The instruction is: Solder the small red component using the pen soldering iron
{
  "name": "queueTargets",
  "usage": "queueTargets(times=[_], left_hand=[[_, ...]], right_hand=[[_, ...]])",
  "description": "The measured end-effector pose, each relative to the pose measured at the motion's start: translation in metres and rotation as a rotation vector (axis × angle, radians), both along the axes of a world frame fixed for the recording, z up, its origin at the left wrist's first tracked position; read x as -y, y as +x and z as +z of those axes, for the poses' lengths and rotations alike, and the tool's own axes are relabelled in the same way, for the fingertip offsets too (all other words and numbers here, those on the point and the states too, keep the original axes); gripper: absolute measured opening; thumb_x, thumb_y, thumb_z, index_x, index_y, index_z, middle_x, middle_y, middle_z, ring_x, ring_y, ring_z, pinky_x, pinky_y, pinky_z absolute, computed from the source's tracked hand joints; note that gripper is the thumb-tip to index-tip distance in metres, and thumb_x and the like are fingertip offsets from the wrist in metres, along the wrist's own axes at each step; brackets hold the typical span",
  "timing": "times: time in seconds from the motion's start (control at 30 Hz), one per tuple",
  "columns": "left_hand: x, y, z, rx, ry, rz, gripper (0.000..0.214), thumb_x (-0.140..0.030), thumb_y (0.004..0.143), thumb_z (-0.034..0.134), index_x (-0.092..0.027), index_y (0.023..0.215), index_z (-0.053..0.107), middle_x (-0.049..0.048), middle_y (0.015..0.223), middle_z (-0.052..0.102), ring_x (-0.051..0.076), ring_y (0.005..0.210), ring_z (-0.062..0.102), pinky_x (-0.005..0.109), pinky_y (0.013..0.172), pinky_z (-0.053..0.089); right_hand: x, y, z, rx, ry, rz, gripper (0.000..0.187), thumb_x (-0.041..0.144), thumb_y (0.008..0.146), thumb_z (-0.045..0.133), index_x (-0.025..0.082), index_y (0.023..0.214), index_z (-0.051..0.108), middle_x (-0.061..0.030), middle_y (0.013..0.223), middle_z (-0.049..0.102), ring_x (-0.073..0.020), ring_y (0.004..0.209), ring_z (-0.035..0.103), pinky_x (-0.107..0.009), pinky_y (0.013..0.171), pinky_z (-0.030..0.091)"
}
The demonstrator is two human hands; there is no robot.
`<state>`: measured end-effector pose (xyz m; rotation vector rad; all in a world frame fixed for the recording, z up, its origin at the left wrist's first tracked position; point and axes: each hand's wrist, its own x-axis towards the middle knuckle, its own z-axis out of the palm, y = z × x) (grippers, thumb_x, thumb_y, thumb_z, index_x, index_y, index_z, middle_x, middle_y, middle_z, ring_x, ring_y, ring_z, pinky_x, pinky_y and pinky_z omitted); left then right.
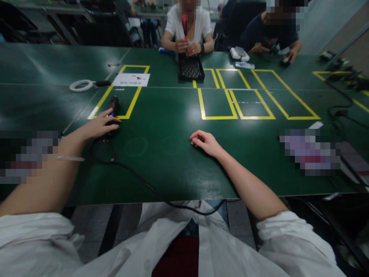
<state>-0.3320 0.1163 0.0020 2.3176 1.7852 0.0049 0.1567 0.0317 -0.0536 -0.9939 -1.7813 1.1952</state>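
On the left of the green table, my left hand [100, 125] lies across a black corded tool with a blue band, which looks like an electric screwdriver [114, 104]. Its fingers reach over the tool's body, and the thumb is hidden. A black cable [135, 175] runs from near the tool's lower end across the table and over the front edge. Right of the middle, my right hand [206, 142] rests on the tabletop with its fingers loosely curled and nothing visible in them.
Yellow tape outlines [219, 117] mark the table [173, 173]. A printed sheet [123, 80] and a white ring-shaped coil [81, 85] lie at the left. Opposite, one person holds a red-and-black tool [185, 25] above a black tray [191, 77]; another [269, 32] handles dark objects. Blurred-out items flank both arms.
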Motion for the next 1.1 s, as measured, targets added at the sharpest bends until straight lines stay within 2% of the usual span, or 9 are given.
queueTargets(times=[0.1,0.2,0.33,0.43,0.63,0.77,0.9,1.0,1.1], left_hand=[[-0.003,-0.017,0.004,-0.064,0.016,0.091,0.071,-0.059,0.096,0.035,-0.006,0.139,0.053,0.0141,0.167,0.018,0.028,0.150,0.025,0.043,0.123,0.020],[0.011,-0.004,0.011,-0.136,0.090,0.195,0.060,-0.043,0.095,0.046,-0.010,0.145,0.047,0.0127,0.163,0.027,0.027,0.146,0.031,0.041,0.120,0.027],[0.046,0.039,0.020,-0.253,0.214,0.447,0.065,-0.052,0.087,0.059,-0.015,0.139,0.048,0.0172,0.145,0.048,0.032,0.127,0.050,0.042,0.101,0.046],[0.064,0.060,0.024,-0.299,0.261,0.528,0.054,-0.056,0.089,0.051,-0.015,0.124,0.057,0.0186,0.136,0.052,0.033,0.116,0.056,0.042,0.089,0.050],[0.062,0.072,0.037,-0.235,0.248,0.657,0.044,-0.047,0.092,0.046,-0.015,0.119,0.060,0.0135,0.112,0.065,0.027,0.094,0.059,0.041,0.085,0.049],[0.063,0.125,0.038,0.245,0.269,0.378,0.032,-0.036,0.093,0.053,-0.014,0.115,0.059,0.0084,0.099,0.070,0.017,0.085,0.061,0.032,0.085,0.049],[0.073,0.214,0.026,0.797,-0.154,0.049,0.032,-0.038,0.092,0.056,-0.012,0.110,0.061,0.0068,0.086,0.067,0.016,0.075,0.063,0.028,0.072,0.050],[0.079,0.266,0.015,0.964,-0.349,-0.146,0.040,-0.039,0.092,0.057,-0.012,0.122,0.061,0.0036,0.080,0.062,0.013,0.071,0.059,0.026,0.068,0.048],[0.077,0.290,0.004,1.057,-0.461,-0.238,0.058,-0.037,0.092,0.060,-0.012,0.143,0.047,-0.0009,0.072,0.056,0.012,0.068,0.056,0.025,0.066,0.045]], right_hand=[[0.000,0.000,0.000,0.001,0.001,0.005,0.019,0.032,0.088,0.058,0.017,0.099,0.064,-0.0018,0.079,0.069,-0.0120,0.066,0.061,-0.026,0.067,0.049],[0.001,0.001,0.002,0.009,0.004,0.008,0.019,0.033,0.088,0.058,0.017,0.098,0.064,-0.0017,0.079,0.069,-0.0119,0.066,0.061,-0.026,0.067,0.049],[0.002,0.000,0.004,0.018,0.007,0.007,0.019,0.032,0.088,0.058,0.017,0.098,0.064,-0.0018,0.078,0.069,-0.0118,0.065,0.060,-0.026,0.066,0.049],[0.003,0.000,0.006,0.029,0.008,0.010,0.019,0.032,0.088,0.058,0.017,0.098,0.064,-0.0019,0.078,0.069,-0.0120,0.066,0.061,-0.026,0.066,0.049],[0.004,-0.001,0.008,0.043,0.009,0.016,0.020,0.033,0.089,0.058,0.017,0.097,0.064,-0.0023,0.079,0.069,-0.0121,0.066,0.060,-0.026,0.066,0.049],[0.003,-0.001,0.006,0.042,0.008,0.022,0.020,0.034,0.089,0.057,0.017,0.098,0.063,-0.0023,0.079,0.069,-0.0123,0.066,0.060,-0.027,0.066,0.048],[0.002,-0.001,0.006,0.033,-0.016,0.029,0.021,0.034,0.088,0.059,0.017,0.099,0.063,-0.0026,0.079,0.068,-0.0126,0.066,0.060,-0.027,0.067,0.049],[0.002,0.000,0.006,-0.008,-0.038,0.059,0.020,0.033,0.086,0.060,0.017,0.098,0.061,-0.0020,0.080,0.068,-0.0126,0.067,0.060,-0.028,0.068,0.049],[0.001,0.003,0.006,-0.067,-0.061,0.104,0.020,0.031,0.083,0.063,0.018,0.097,0.057,-0.0006,0.081,0.067,-0.0122,0.068,0.060,-0.027,0.068,0.048]])
